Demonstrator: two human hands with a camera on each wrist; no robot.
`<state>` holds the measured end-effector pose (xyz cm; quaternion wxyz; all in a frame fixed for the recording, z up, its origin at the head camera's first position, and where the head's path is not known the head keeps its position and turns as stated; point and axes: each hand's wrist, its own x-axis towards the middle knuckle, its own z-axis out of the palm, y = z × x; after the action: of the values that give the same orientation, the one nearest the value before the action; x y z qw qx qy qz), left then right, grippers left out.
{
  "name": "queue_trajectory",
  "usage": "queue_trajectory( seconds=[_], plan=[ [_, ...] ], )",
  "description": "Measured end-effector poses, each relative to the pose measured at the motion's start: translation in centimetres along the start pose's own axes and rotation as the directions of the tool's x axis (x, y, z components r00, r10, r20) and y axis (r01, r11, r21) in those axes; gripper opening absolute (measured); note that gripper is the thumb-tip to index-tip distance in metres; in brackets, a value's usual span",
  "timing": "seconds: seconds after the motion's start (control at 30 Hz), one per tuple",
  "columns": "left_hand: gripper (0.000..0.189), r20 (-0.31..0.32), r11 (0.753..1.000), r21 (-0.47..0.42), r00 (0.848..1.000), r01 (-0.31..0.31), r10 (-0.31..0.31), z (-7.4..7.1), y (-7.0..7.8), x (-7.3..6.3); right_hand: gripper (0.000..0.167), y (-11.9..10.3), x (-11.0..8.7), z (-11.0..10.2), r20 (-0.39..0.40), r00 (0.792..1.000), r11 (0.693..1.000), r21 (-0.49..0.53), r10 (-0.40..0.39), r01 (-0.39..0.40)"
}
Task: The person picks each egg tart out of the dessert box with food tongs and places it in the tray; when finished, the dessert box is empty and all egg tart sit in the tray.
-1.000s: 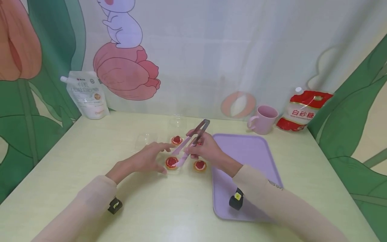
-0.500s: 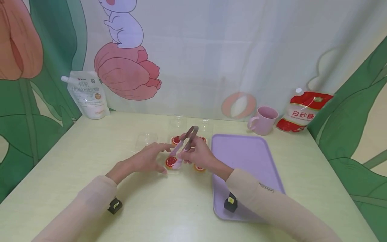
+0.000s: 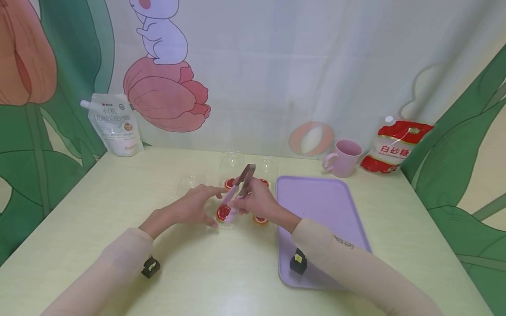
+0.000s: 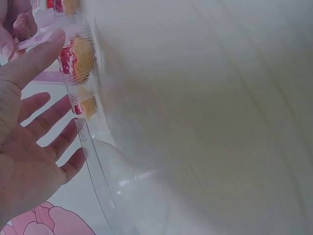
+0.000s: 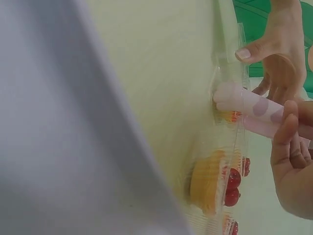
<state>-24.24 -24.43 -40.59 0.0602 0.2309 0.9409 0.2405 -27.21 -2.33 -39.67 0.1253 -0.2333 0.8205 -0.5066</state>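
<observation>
Lilac tray [image 3: 320,197], head view: its left edge runs just beside the clear container [image 3: 232,162], at 3 o'clock from the front-left tart [image 3: 223,213]. The right hand [image 3: 258,201] grips the tongs [image 3: 246,175], with the tips down at that tart. The left hand [image 3: 193,204], fingers apart and holding nothing, lies at 9 o'clock. The surface [image 3: 221,272] extends from the container toward 6 o'clock; the mug [image 3: 345,158] stands at 2 o'clock.

Left wrist view: shows the pastry sides through ribbed plastic, with the left fingertips at the container's edge.

Right wrist view: shows a scalloped tong tip overlapping a tart, a detail unclear from above; whether it touches cannot be told. The tray's edge crosses from 11 to 6 o'clock.
</observation>
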Motion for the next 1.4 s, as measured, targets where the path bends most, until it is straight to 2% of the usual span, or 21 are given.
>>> queue_trajectory(
  seconds=[0.3, 0.4, 0.5, 0.63, 0.77, 0.87, 1.1, 1.4],
  plan=[
    [0.081, 0.025, 0.997, 0.068, 0.998, 0.048, -0.05, -0.1, -0.2, 0.0, 0.034, -0.8, 0.1, 0.1, 0.011, 1.0, 0.989, -0.15, 0.008, -0.006],
    [0.08, 0.034, 0.996, 0.08, 0.998, 0.047, -0.049, -0.1, -0.3, 0.0, 0.031, -1.0, 0.1, 0.1, 0.017, 1.0, 0.981, -0.192, -0.005, 0.008],
    [0.082, 0.041, 0.995, 0.094, 0.999, 0.014, -0.018, 0.0, -0.5, 0.2, 0.034, -1.1, 0.3, 0.1, 0.042, 0.999, 0.981, -0.194, -0.011, 0.019],
    [0.082, 0.064, 0.996, 0.087, 0.998, -0.013, 0.008, -0.1, -0.5, 0.4, 0.037, -1.0, 0.5, 0.0, 0.121, 0.992, 0.988, -0.154, 0.031, -0.012],
    [0.076, 0.093, 0.998, 0.067, 0.996, 0.005, -0.011, -0.1, -0.6, 0.6, 0.037, -0.8, 0.8, -0.3, 0.205, 0.976, 0.993, -0.107, 0.067, -0.046],
    [0.074, 0.098, 0.998, 0.056, 0.995, 0.02, -0.026, -0.1, -0.7, 0.7, 0.032, -0.6, 1.0, -0.4, 0.235, 0.968, 0.992, -0.113, 0.084, -0.058],
    [0.077, 0.085, 0.998, 0.063, 0.996, 0.021, -0.026, 0.0, -0.5, 0.6, 0.028, -0.5, 1.4, -0.6, 0.252, 0.962, 0.987, -0.144, 0.102, -0.067],
    [0.076, 0.14, 0.994, 0.102, 0.989, 0.029, -0.043, -0.3, -0.2, 0.9, 0.028, 0.1, 1.5, -0.8, 0.222, 0.968, 0.98, -0.183, 0.119, -0.079]
  ],
)
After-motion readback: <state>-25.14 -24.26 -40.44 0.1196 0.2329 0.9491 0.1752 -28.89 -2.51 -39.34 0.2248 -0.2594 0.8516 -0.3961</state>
